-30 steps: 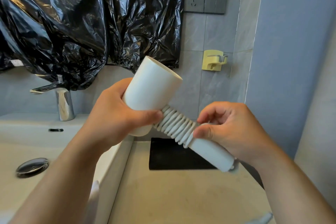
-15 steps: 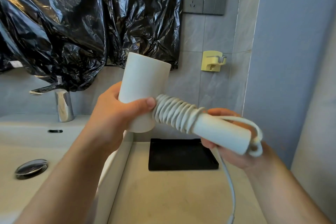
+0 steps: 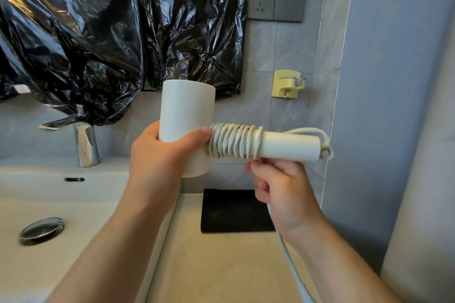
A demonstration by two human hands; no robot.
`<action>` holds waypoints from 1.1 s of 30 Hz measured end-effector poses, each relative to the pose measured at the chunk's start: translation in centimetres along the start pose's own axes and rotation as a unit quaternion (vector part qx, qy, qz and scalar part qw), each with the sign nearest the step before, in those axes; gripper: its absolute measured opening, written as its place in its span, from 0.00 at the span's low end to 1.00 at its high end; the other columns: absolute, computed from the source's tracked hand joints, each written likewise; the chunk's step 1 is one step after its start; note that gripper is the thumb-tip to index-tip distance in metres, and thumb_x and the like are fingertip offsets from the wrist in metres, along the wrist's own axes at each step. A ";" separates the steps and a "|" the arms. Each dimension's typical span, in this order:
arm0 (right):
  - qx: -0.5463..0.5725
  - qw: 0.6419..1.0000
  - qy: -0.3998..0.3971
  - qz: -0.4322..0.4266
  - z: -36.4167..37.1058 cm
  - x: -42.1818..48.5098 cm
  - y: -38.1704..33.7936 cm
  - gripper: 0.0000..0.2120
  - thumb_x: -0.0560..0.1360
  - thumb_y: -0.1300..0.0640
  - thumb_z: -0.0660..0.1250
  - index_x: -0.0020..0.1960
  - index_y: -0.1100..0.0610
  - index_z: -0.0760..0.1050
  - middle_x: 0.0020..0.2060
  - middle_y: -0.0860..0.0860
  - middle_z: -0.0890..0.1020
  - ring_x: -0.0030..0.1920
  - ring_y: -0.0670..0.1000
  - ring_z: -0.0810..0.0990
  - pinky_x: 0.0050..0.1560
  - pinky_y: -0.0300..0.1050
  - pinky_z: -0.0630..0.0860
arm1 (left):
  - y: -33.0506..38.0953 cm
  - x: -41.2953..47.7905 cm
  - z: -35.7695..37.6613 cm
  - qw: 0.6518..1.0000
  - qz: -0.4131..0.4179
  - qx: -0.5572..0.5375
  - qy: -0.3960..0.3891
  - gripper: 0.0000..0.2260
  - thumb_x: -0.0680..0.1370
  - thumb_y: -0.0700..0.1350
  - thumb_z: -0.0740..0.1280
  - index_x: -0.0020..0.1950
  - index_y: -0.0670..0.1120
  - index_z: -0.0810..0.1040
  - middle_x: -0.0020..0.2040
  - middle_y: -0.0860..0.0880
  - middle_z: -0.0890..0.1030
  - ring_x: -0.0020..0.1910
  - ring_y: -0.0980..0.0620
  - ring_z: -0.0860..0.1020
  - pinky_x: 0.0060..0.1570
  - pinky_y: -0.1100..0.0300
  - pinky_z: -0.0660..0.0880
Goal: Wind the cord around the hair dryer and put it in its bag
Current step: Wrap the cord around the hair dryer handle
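left hand (image 3: pixel 160 162) gripping hair dryer (image 3: pixel 187 115), cord (image 3: pixel 234 140) wound

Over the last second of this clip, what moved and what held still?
The right hand went from above the handle to beneath it, carrying the cord around; now it grips the cord under the coils. The hair dryer tilted until its handle lies about level. The left hand kept its grip on the hair dryer; the black bag stayed on the counter.
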State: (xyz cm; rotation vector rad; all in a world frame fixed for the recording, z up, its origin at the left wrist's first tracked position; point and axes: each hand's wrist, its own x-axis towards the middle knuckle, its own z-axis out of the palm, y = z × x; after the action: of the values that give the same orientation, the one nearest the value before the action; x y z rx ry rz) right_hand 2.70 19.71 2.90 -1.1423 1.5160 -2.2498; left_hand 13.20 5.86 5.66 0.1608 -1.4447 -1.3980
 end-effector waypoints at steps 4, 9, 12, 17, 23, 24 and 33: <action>0.127 0.990 -0.044 0.053 0.1 0.2 -0.7 0.17 0.70 0.51 0.67 0.56 0.59 0.76 0.37 0.56 0.72 0.31 0.45 0.64 0.26 0.37 0.58 | -0.2 -0.6 0.5 0.998 0.040 0.043 0.038 0.22 0.58 0.57 0.76 0.49 0.49 0.82 0.44 0.47 0.85 0.43 0.45 0.83 0.43 0.43 0.81; 0.196 0.962 -0.002 0.190 -0.4 0.8 -1.9 0.25 0.73 0.41 0.62 0.56 0.61 0.78 0.34 0.54 0.74 0.28 0.45 0.63 0.25 0.36 0.55 | -0.3 -1.5 0.9 0.979 0.134 0.141 0.055 0.28 0.59 0.58 0.76 0.57 0.56 0.75 0.49 0.55 0.82 0.47 0.55 0.81 0.45 0.49 0.81; 0.225 0.942 0.020 0.249 -1.2 1.1 -2.0 0.21 0.75 0.45 0.64 0.54 0.62 0.80 0.35 0.55 0.76 0.27 0.45 0.63 0.24 0.35 0.57 | -0.5 -2.0 1.3 0.960 0.190 0.202 0.037 0.34 0.58 0.57 0.78 0.60 0.65 0.67 0.53 0.68 0.76 0.51 0.65 0.76 0.47 0.63 0.75; 0.248 0.931 0.024 0.266 -2.1 1.4 -2.5 0.21 0.75 0.44 0.64 0.56 0.61 0.80 0.38 0.56 0.79 0.28 0.45 0.66 0.26 0.35 0.60 | -0.8 -1.8 1.3 0.927 0.270 0.256 -0.047 0.44 0.60 0.41 0.83 0.61 0.69 0.60 0.55 0.80 0.69 0.55 0.77 0.69 0.48 0.80 0.66; 0.243 0.951 0.066 0.180 -3.2 2.1 -2.9 0.10 0.75 0.49 0.65 0.48 0.56 0.78 0.32 0.53 0.76 0.26 0.45 0.66 0.21 0.34 0.59 | -0.5 -1.4 0.4 0.939 0.195 0.173 -0.225 0.33 0.63 0.34 0.68 0.66 0.53 0.70 0.61 0.58 0.78 0.61 0.57 0.76 0.58 0.61 0.74; 0.227 0.958 0.077 0.159 -3.4 2.2 -2.9 0.09 0.75 0.50 0.65 0.48 0.56 0.77 0.31 0.51 0.74 0.26 0.45 0.66 0.21 0.35 0.58 | -0.2 -1.4 0.3 0.941 0.172 0.140 -0.256 0.33 0.60 0.32 0.64 0.64 0.52 0.74 0.58 0.55 0.81 0.59 0.56 0.78 0.56 0.61 0.74; -0.013 0.999 0.026 0.022 -4.3 -0.2 -4.5 0.17 0.78 0.52 0.64 0.31 0.51 0.79 0.22 0.42 0.71 0.24 0.42 0.67 0.23 0.34 0.63 | 1.2 -1.4 -1.6 0.919 -0.087 0.008 -0.383 0.29 0.62 0.54 0.76 0.59 0.44 0.82 0.60 0.41 0.82 0.62 0.43 0.79 0.63 0.46 0.74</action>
State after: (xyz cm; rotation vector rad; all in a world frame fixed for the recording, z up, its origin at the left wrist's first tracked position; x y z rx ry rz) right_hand 0.95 24.91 5.91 -1.0551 1.5776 -2.2533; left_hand 15.53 6.17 5.39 -0.2953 -2.1187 -1.6890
